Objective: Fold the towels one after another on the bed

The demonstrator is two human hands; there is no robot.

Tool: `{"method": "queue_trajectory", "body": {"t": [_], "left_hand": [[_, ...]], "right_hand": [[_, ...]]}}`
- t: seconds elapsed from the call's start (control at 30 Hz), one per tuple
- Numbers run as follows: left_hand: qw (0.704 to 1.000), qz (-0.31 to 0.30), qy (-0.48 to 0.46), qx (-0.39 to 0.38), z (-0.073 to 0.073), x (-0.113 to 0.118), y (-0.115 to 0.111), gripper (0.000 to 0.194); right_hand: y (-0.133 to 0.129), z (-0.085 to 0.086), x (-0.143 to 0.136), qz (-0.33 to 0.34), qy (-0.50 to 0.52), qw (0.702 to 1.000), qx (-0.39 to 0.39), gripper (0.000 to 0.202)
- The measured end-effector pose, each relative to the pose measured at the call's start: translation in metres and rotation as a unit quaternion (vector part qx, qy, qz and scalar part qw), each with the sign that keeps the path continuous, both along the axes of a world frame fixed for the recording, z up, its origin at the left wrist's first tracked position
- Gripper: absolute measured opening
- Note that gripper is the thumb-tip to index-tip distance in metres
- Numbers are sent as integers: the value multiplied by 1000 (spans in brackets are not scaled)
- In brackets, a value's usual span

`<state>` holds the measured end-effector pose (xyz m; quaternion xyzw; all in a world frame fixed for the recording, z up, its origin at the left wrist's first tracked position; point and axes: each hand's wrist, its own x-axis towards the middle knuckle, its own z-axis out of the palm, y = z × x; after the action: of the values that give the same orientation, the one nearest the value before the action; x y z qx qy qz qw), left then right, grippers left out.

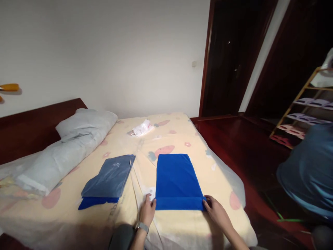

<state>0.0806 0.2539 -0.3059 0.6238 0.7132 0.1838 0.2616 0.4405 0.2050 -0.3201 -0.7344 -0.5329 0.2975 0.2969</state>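
A bright blue cloth (pixel 177 173) lies flat on the bed, its near edge turned over in a narrow strip. At the near left corner, my left hand (pixel 147 211) has thumb and fingers closed on the cloth's edge. My right hand (pixel 215 211) pinches the near right corner between thumb and fingers. To the left rests a grey-blue flat folded piece (pixel 108 177) with small white lettering, on top of more blue cloth (pixel 99 201). A watch (pixel 142 227) is on my left wrist.
The bed (pixel 187 139) has a pale yellow sheet with carrot prints. A crumpled white bag (pixel 142 128) lies near the wall, a grey-white quilt (pixel 73 152) at left. To the right stand a shoe rack (pixel 288 107) and a large blue rounded thing (pixel 309 166).
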Motion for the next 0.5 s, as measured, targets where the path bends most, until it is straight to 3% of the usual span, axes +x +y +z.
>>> {"method": "queue_trajectory", "body": {"t": [0.17, 0.5], "left_hand": [[999, -1, -21, -34, -6, -3, 8, 35], [992, 10, -119, -37, -23, -1, 17, 46]], "right_hand": [[5, -1, 5, -15, -17, 998, -56, 56], [20, -11, 10, -11, -18, 994, -111, 50]]}}
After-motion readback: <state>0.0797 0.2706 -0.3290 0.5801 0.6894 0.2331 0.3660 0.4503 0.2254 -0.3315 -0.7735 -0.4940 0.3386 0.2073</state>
